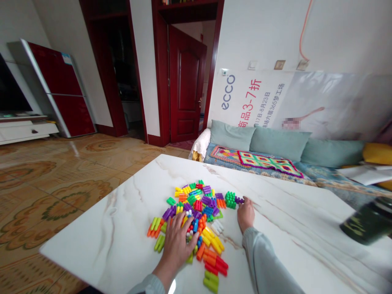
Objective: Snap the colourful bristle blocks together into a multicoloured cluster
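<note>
A pile of colourful plastic building pieces (199, 203) lies on the white marbled table, most shaped like short joined tubes. My left hand (176, 241) rests palm down over the near left part of the pile, fingers spread, covering some pieces. At the right side of the pile, my right hand (246, 214) has its fingers closed at the end of a small purple piece (239, 200). That piece meets a green knobbly block (230, 200); whether the two are joined I cannot tell. Yellow pieces (212, 240) and orange pieces (210, 257) lie between my hands, nearer to me.
A dark green cup (369, 220) stands at the right of the table (101, 249). Behind the table is a sofa with pale green cushions (280, 143) and a crocheted cloth (269, 162). A red door (187, 83) and a red fridge (63, 87) are farther back.
</note>
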A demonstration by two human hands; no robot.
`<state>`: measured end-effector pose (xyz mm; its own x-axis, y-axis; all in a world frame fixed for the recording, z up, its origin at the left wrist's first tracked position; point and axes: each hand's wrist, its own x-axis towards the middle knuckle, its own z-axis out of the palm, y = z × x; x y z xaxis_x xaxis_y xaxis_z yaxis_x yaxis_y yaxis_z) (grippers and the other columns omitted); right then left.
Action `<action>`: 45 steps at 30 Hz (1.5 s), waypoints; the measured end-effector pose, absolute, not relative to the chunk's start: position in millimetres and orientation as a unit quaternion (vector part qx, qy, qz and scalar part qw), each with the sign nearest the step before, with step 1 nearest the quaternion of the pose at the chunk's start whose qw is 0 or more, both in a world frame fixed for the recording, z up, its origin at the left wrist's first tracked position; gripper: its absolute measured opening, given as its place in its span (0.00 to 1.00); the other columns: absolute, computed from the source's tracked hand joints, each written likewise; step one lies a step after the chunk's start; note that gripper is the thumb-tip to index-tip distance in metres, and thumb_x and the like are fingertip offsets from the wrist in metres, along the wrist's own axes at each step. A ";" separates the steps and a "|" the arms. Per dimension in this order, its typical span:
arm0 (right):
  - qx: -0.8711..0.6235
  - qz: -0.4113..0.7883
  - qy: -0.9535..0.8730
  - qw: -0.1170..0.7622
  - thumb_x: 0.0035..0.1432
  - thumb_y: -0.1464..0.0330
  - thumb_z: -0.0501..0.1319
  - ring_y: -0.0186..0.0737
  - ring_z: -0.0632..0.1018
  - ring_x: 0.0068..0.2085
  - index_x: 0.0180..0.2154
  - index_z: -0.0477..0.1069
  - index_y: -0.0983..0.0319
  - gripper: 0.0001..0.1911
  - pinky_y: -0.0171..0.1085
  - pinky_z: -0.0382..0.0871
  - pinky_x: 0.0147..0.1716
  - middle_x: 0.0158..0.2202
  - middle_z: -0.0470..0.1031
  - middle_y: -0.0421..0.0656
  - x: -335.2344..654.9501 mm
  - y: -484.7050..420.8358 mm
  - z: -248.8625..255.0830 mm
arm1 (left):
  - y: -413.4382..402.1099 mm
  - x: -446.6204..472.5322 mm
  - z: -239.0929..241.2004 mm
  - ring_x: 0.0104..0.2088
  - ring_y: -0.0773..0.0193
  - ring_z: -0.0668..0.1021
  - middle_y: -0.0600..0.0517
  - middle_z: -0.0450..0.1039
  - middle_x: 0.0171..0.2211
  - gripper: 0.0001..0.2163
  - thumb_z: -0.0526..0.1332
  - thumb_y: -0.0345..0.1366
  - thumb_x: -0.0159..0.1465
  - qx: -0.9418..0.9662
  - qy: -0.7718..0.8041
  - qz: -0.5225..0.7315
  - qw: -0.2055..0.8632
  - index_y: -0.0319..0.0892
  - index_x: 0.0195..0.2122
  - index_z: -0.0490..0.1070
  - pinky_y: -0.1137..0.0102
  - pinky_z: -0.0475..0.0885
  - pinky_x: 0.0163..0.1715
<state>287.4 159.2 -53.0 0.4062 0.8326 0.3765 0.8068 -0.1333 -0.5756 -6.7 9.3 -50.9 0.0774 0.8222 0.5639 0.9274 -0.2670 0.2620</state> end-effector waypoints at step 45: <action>-0.627 0.003 -0.769 0.124 0.59 0.78 0.53 0.52 0.74 0.49 0.41 0.78 0.63 0.16 0.42 0.64 0.43 0.45 0.76 0.55 132.7 158.3 13.3 | 12.3 -6.0 -57.3 0.58 0.47 0.69 0.43 0.69 0.58 0.20 0.59 0.46 0.64 -0.728 -0.589 -0.331 0.115 0.49 0.57 0.70 0.46 0.61 0.57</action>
